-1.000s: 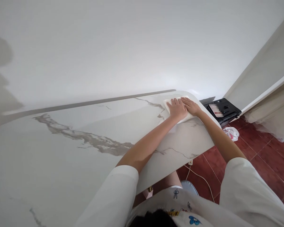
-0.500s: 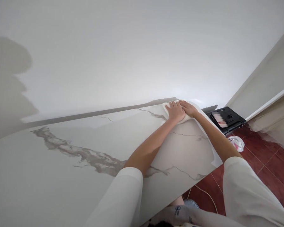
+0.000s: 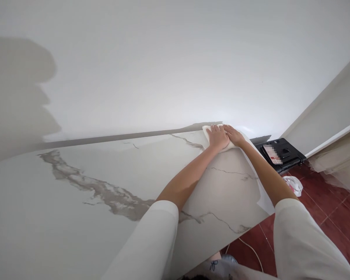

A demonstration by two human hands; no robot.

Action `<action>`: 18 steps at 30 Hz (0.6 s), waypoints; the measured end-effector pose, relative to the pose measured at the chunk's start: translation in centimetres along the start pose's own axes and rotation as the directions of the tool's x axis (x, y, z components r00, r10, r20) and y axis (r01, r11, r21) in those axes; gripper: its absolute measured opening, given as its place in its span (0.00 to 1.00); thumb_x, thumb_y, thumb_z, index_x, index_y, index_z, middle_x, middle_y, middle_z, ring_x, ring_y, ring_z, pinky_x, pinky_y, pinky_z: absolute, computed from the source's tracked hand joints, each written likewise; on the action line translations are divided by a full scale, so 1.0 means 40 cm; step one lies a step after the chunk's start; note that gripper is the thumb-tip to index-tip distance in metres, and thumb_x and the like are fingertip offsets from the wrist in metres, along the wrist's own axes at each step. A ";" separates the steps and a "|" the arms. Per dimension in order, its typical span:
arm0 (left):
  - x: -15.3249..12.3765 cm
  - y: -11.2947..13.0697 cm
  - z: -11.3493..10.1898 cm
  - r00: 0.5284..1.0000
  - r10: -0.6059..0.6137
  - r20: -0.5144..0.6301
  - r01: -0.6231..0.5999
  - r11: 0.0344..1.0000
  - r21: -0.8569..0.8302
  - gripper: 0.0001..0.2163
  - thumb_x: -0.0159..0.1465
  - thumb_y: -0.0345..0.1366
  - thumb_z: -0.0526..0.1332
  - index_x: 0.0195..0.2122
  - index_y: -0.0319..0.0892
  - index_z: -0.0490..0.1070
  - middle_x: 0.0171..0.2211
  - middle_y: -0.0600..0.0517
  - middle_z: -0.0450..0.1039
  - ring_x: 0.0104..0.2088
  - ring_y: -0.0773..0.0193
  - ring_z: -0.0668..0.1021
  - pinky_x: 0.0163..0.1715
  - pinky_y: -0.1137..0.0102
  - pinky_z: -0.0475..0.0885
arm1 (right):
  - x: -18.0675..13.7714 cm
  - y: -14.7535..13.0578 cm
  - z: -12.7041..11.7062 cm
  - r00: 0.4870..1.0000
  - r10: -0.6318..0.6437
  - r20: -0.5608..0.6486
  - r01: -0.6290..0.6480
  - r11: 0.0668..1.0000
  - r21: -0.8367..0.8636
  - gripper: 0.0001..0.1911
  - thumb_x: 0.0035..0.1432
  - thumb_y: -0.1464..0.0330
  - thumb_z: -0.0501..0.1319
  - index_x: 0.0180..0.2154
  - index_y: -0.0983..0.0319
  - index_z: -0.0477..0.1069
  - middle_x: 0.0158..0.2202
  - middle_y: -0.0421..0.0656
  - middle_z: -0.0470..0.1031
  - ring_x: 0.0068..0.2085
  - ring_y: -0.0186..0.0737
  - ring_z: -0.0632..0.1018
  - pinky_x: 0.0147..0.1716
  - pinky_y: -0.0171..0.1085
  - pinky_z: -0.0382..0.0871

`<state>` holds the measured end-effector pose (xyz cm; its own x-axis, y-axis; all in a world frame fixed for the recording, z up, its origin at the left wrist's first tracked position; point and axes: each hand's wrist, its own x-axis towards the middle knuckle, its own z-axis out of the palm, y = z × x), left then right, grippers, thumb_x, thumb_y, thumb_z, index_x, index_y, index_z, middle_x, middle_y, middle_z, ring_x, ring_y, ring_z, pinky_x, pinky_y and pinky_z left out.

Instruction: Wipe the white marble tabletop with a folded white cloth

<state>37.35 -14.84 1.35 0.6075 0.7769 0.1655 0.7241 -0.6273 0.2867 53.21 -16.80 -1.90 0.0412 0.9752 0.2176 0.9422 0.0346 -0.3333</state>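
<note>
A white cloth [image 3: 205, 131] lies on the white, grey-veined marble-look tabletop [image 3: 146, 167], near its far right corner beside the wall. My left hand [image 3: 218, 139] rests flat on the cloth, palm down, with its fingers spread toward the wall. Just right of it, my right hand [image 3: 234, 136] also lies on the cloth with its fingers extended to the left, close against the left hand. Part of the cloth is hidden under both hands. Both arms reach straight out across the table.
A white wall [image 3: 163, 70] runs along the table's far edge. Past the right end stands a black case-like object [image 3: 290, 153] with a flat item on top. A white plastic bag [image 3: 293, 185] and a pale cable [image 3: 252, 249] lie on the red tiled floor [image 3: 332, 217].
Both hands and the cloth have shifted very slightly to the right, the hands still flat on it. My view has tilted a little, and the shadow on the wall has moved right.
</note>
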 end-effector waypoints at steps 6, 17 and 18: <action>0.040 0.005 0.022 0.999 0.047 -0.022 -0.048 0.999 -0.003 0.26 0.69 0.39 0.42 0.65 0.34 0.58 0.67 0.36 0.57 0.68 0.45 0.56 0.65 0.46 0.49 | -0.003 0.000 -0.008 0.999 0.019 -0.042 -0.021 0.999 -0.043 0.29 0.66 0.65 0.42 0.65 0.59 0.61 0.68 0.42 0.61 0.69 0.40 0.59 0.71 0.50 0.48; -0.045 0.062 0.015 0.999 0.043 -0.030 -0.042 0.999 0.002 0.27 0.69 0.39 0.42 0.67 0.34 0.57 0.68 0.38 0.55 0.68 0.47 0.57 0.66 0.50 0.50 | -0.102 -0.021 -0.040 0.990 0.139 -0.025 -0.140 0.989 -0.051 0.30 0.66 0.64 0.42 0.66 0.59 0.60 0.69 0.39 0.59 0.70 0.42 0.58 0.70 0.50 0.51; -0.059 0.072 0.018 0.998 0.049 -0.032 -0.049 0.999 -0.001 0.27 0.69 0.39 0.42 0.67 0.34 0.57 0.68 0.37 0.55 0.68 0.47 0.57 0.66 0.49 0.50 | -0.121 -0.018 -0.042 0.991 0.128 -0.033 -0.130 0.991 -0.045 0.29 0.66 0.63 0.42 0.66 0.58 0.60 0.69 0.39 0.59 0.70 0.42 0.58 0.70 0.50 0.51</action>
<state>38.26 -18.53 1.11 0.6313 0.7467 0.2092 0.6931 -0.6644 0.2797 52.90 -21.91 -1.17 0.1726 0.9638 0.2033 0.9430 -0.1020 -0.3168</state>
